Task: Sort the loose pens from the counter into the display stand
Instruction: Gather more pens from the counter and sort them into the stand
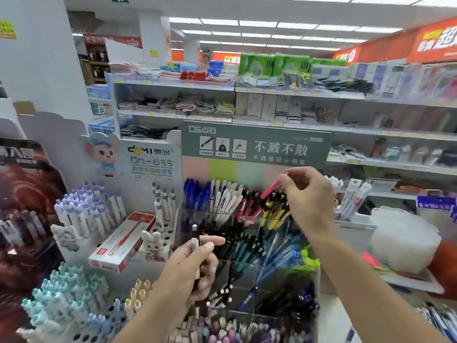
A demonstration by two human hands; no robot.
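Two hands up over the clear acrylic tiered display stand (247, 243) packed with pens. My right hand (306, 194) pinches a slim pink pen (272, 187), tilted, just above the stand's back row. My left hand (195, 266) grips a dark pen with a white cap (194, 233) upright, near the front compartments.

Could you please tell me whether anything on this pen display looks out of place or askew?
A red-and-white pen box lies tilted across the white holed stand, leaning on it rather than standing in a slot. The right hand holds a pink pen, the left hand a dark one, neither slotted yet.
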